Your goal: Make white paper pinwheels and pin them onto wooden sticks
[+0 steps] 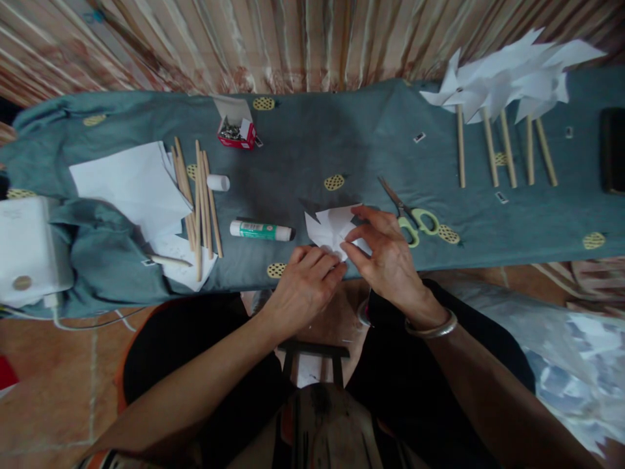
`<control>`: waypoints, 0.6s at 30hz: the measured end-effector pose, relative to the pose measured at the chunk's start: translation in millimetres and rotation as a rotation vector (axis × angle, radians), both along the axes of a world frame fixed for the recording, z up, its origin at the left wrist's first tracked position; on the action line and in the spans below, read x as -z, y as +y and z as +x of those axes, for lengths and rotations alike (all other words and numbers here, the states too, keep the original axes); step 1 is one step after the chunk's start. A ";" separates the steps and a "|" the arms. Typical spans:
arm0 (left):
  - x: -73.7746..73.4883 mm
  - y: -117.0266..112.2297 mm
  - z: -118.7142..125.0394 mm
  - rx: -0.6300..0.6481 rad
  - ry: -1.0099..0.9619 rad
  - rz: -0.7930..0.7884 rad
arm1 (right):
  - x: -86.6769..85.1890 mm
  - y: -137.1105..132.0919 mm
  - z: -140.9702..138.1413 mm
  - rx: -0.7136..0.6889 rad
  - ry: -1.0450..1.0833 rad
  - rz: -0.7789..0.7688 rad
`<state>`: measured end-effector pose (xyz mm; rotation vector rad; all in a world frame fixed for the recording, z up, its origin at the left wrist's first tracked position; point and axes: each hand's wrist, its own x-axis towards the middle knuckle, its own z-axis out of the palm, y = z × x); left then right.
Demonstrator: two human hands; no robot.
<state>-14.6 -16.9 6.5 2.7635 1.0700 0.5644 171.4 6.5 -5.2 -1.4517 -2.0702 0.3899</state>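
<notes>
A white paper pinwheel (328, 227) with cut, partly folded points lies at the front edge of the cloth-covered table. My left hand (303, 284) has its fingers curled over the near edge of the paper, closed on it. From the right, my right hand (388, 257) pinches the paper between thumb and fingers, covering its right part. Beside that hand, scissors (407, 215) with light green handles lie with the blades pointing away. A capped glue stick (261, 230) lies left of the paper, and its loose-looking white cap piece (218, 183) is farther left.
Wooden sticks (199, 202) and white paper sheets (127, 182) lie at the left. A red box (237, 133) of metal pins stands open at the back. Finished pinwheels on sticks (508, 85) lie at the back right. A white device (29, 247) with cables occupies the left end.
</notes>
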 end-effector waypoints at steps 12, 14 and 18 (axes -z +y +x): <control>1.2 -0.4 1.0 0.003 0.000 0.020 | -1.9 -4.7 -4.7 -0.024 0.001 0.048; 1.4 -0.2 1.2 0.004 -0.010 0.023 | -2.8 -6.4 -5.8 -0.028 -0.020 0.044; 1.5 -0.1 1.3 0.007 -0.019 0.027 | -4.3 -11.2 -7.4 -0.054 -0.125 0.036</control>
